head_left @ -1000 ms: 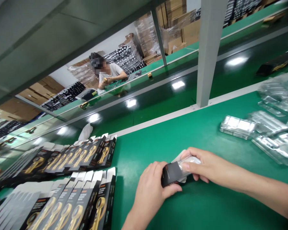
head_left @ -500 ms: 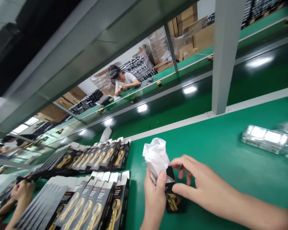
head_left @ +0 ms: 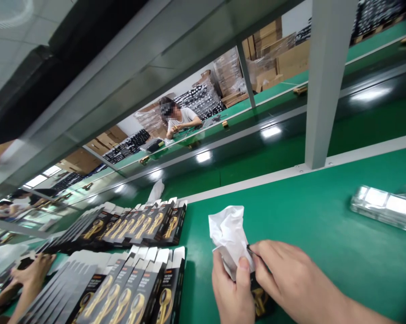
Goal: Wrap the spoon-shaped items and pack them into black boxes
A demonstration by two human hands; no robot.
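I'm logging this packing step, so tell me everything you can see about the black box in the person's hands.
The black box is a small carton, apparently printed card, with a gold emblem on its face, like the boxes lined up to its left. It stands roughly upright just above the green table, mostly hidden by the hands. The left hand grips it from the left, thumb pressing a crumpled white bag that sticks out of its open top. The right hand pinches a dark flap at the top edge.
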